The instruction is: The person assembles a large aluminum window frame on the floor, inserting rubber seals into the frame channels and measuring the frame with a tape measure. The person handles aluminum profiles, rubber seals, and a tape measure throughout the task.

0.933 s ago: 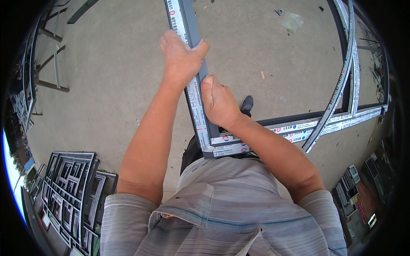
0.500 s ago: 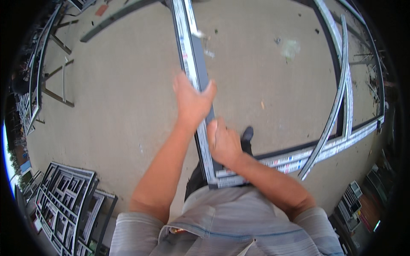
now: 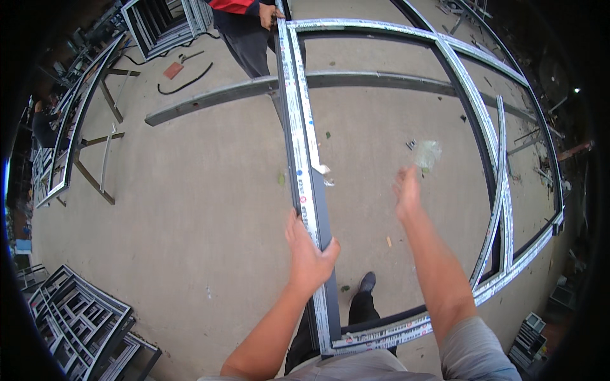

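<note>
A large window frame (image 3: 298,136) of grey metal profile lies in front of me, its faces covered with printed white film. My left hand (image 3: 310,259) is wrapped round its left bar, thumb on the right side. Just beyond that hand, a loose end of white film (image 3: 324,170) sticks out from the bar; nearer me, the bar's right strip is bare dark grey. My right hand (image 3: 407,192) is stretched out over the frame's opening, holding nothing I can see, fingers slightly blurred but apart. A loose curved strip (image 3: 499,165) lies across the frame's right-hand bars.
Another person's hand (image 3: 269,15) rests at the frame's far left corner. A long grey beam (image 3: 210,98) runs beneath the frame. Stacked frames (image 3: 82,317) stand at lower left; another frame on trestles (image 3: 95,149) is at left. Clear plastic (image 3: 428,152) lies on the floor.
My right hand has left the left bar and swung forward and right. My left hand keeps its grip. The view has tilted up, bringing the other person into sight.
</note>
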The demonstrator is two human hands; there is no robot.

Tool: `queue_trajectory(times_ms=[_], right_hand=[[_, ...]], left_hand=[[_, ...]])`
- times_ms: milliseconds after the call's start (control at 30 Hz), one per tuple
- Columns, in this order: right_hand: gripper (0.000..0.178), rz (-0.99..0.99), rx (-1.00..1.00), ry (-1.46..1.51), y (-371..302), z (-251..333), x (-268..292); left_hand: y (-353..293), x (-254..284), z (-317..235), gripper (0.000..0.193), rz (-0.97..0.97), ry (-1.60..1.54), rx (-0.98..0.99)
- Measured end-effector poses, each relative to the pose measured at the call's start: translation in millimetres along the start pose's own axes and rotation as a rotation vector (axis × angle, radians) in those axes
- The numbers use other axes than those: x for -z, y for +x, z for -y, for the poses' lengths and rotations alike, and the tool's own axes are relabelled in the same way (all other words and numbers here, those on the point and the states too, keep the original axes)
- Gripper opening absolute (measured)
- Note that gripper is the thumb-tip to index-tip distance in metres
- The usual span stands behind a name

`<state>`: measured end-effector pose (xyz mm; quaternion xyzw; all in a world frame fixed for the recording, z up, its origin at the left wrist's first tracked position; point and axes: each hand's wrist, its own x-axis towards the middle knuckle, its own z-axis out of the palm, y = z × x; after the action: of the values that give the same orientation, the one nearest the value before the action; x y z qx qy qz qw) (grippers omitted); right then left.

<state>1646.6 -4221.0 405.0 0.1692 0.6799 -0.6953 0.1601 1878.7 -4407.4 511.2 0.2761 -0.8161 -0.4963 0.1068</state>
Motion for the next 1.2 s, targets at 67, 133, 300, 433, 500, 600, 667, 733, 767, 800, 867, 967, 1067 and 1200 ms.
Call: queue_trajectory(times_ms=[67, 133, 300, 433, 500, 600, 667, 733, 767, 800, 867, 967, 1067, 1200], right_hand=[[0.098, -0.033, -0.031, -0.006, 33.9, 32.7, -19.5], [0.103, -0.014, -0.073, -0.046, 65.1, 57.3, -43.4], [0.104, 0.427, -0.089, -0.112, 134.4, 48.9, -141.0], [0.087, 0.534, 0.075, -0.295, 50.0, 72.2, -272.1], [0.085, 0.553, 0.221, -0.342, 23.2, 93.2, -267.4], [0.083, 0.498, 0.473, -0.359, 15.6, 88.6, -249.3], [0.086, 0.431, 0.711, -0.363, -6.4, 97.8, -229.3], [0.079, 0.362, 0.667, -0.495, -20.8, 80.6, -199.7], [0.084, 0.377, 0.593, -0.539, -19.8, 74.0, -179.4], [0.081, 0.226, 0.598, -0.523, -64.4, 90.8, -169.2], [0.072, 0.116, 0.738, -0.597, -90.6, 107.5, -113.5], [0.064, -0.139, 0.844, -0.765, -123.2, 116.0, -23.6], [0.067, -0.416, 0.859, -1.008, -155.8, 123.2, 82.3], [0.064, -0.692, 0.641, -1.25, -204.4, 101.0, 187.4]], left_hand=[[-2.4, 3.3, -4.5, 0.089, 0.045, -0.022, 0.045], [-4.7, 2.3, -0.6, 0.089, 0.031, -0.005, 0.033], [-3.9, -14.2, -1.0, 0.097, 0.066, -0.007, 0.002], [-8.6, 3.4, 13.8, 0.097, 0.049, 0.004, 0.054], [-6.4, 1.8, 12.1, 0.096, 0.032, -0.084, 0.076], [-7.8, -3.8, 14.4, 0.098, 0.023, -0.005, 0.024], [-6.4, -7.4, 14.0, 0.1, 0.022, -0.03, 0.046], [-6.2, -8.1, 13.3, 0.101, -0.004, -0.033, 0.041], [-4.6, -7.3, 10.8, 0.101, 0.029, -0.034, 0.041], [-2.3, -1.6, 12.6, 0.101, 0.041, -0.027, 0.054], [-3.3, -4.2, 14.3, 0.1, 0.019, -0.04, 0.02], [-3.1, -7.8, 16.4, 0.096, 0.015, -0.068, 0.002], [-3.3, -5.2, 18.7, 0.093, 0.024, -0.085, 0.009], [-3.2, -5.6, 26.6, 0.084, 0.029, -0.089, 0.001]])
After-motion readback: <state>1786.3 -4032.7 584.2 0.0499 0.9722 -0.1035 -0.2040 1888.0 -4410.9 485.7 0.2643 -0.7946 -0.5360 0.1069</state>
